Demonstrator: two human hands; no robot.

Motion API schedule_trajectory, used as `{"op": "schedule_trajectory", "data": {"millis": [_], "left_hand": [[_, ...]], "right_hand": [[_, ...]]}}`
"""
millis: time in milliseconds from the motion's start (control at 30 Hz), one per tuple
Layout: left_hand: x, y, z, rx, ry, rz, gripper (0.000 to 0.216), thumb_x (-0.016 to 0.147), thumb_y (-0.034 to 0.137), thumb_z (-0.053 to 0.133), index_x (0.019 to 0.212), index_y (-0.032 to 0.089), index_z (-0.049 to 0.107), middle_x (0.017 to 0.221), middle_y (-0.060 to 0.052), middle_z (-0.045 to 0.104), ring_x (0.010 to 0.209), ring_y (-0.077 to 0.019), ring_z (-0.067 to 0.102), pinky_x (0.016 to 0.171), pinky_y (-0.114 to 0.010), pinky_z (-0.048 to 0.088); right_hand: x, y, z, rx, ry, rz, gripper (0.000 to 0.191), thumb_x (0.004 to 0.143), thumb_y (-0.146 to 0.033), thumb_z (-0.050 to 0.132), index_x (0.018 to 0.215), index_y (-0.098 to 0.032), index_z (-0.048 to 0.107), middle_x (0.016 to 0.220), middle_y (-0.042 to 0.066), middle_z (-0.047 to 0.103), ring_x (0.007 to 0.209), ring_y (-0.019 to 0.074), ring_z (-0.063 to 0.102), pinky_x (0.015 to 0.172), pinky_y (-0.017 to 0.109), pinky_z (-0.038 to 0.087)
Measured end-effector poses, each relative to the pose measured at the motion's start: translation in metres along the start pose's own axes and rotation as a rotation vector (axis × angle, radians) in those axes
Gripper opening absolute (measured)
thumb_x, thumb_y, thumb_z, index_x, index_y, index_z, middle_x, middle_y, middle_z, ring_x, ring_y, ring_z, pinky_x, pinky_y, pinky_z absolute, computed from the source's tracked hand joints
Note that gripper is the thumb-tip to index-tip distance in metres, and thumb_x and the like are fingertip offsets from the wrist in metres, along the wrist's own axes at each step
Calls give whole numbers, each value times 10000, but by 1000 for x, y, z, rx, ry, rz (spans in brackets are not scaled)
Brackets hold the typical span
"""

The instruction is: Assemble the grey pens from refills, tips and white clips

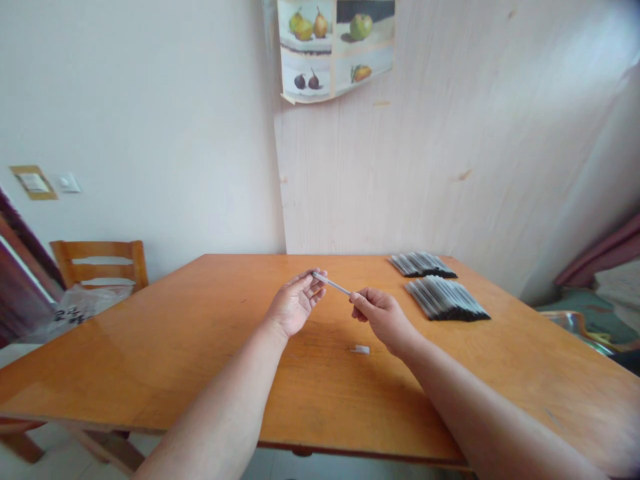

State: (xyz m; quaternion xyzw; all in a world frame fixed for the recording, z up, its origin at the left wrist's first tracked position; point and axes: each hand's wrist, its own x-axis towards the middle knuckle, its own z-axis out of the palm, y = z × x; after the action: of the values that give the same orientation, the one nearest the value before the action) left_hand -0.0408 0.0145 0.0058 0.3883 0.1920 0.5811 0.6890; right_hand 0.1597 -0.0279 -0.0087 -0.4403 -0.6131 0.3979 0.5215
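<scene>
A slim pale pen is held up over the table between both hands, slanting down to the right. Thumb and fingertips of my left hand pinch its upper left end, while the other fingers curl loosely. My right hand is closed around the lower right end, which its fingers hide. Below the hands, a small clear pen cap lies on the wooden table.
Two rows of pens with black ends, a far row and a nearer row, lie at the table's right. A wooden chair with a plastic bag stands left. Fruit pictures hang on the wall.
</scene>
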Motion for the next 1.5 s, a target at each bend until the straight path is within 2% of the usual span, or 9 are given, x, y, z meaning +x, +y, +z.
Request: {"op": "schedule_trajectory", "data": {"millis": [167,333,667,933,1200,1367,1500], "left_hand": [[0,0,1,-33,27,-13,177,820,225,617,965,148,682,1056,-93,707,969,-155,655,854,-285,491],[1,-2,1,22,67,46,166,783,214,679,933,142,685,997,-87,719,916,-143,663,836,-267,487],[-6,7,9,73,-4,116,164,779,201,687,926,129,686,1016,-108,714,1027,-188,645,941,-317,451],[-15,16,20,119,-67,146,164,753,199,712,902,132,695,1015,-117,718,1046,-216,641,954,-350,443],[-22,23,23,177,-161,175,167,767,198,703,924,141,701,1023,-116,715,1034,-228,645,966,-379,437],[-20,18,26,127,-137,158,205,786,254,699,956,140,684,1029,-114,713,1029,-214,646,947,-356,447],[-18,7,27,138,-120,61,329,793,335,695,1063,153,649,1095,-129,692,1000,-196,653,900,-331,460]], "right_hand": [[0,1,1,-70,62,-47,333,835,-509,547,763,-184,570,627,4,589,570,116,484,555,247,369],[-1,0,2,-121,71,-45,327,831,-504,551,762,-185,571,624,4,588,561,116,479,543,246,368],[-8,-11,-1,177,-131,106,401,845,-545,522,731,-167,592,508,-3,546,453,96,436,490,241,340],[-7,-10,-7,345,-247,255,420,823,-576,539,693,-177,558,422,-35,455,382,91,364,423,238,223],[-9,-12,-11,453,-381,375,404,825,-576,529,688,-196,509,387,-59,401,376,92,320,451,238,250],[-8,-12,-9,442,-318,342,416,818,-602,520,708,-201,512,400,-52,420,390,97,340,461,245,273],[-6,-9,-5,437,-234,272,430,820,-607,525,704,-193,541,410,-39,448,388,94,358,448,242,275]]}}
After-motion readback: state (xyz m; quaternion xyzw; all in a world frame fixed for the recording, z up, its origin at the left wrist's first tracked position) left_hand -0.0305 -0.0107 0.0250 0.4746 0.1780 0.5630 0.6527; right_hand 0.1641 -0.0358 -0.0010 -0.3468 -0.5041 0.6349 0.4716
